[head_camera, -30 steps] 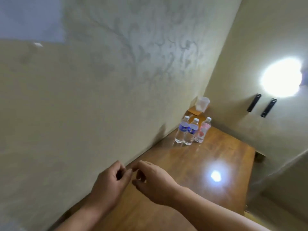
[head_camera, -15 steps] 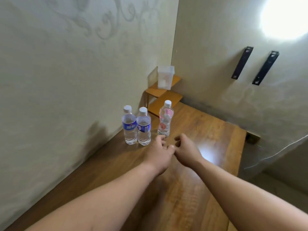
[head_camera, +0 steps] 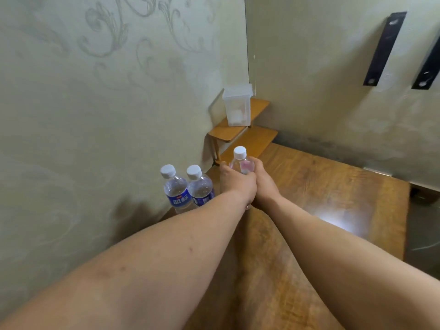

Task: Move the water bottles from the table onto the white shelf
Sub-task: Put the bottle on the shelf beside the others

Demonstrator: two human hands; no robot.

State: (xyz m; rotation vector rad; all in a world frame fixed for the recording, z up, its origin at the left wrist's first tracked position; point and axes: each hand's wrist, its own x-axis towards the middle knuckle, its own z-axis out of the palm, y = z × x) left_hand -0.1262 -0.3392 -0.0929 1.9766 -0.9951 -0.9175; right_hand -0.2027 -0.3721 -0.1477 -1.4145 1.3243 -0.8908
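While you reach both arms across the wooden table (head_camera: 333, 186), it fills your view from six o'clock round to three, its far corner tucked against the patterned walls. Up at twelve o'clock a stepped wooden stand (head_camera: 240, 133) sits in that corner, with a clear plastic container (head_camera: 237, 106) upright on its top step. Two black brackets (head_camera: 384, 48) hang on the wall at two o'clock. Now the bottles: two blue-labelled bottles (head_camera: 177, 191) stand upright, touching each other, by the wall at nine o'clock of your hands. Your left hand (head_camera: 237, 184) and right hand (head_camera: 264, 184) both wrap round the pink-labelled bottle (head_camera: 240, 160), fingers curled on its body and its white cap poking up above them. Your hands hide its base.
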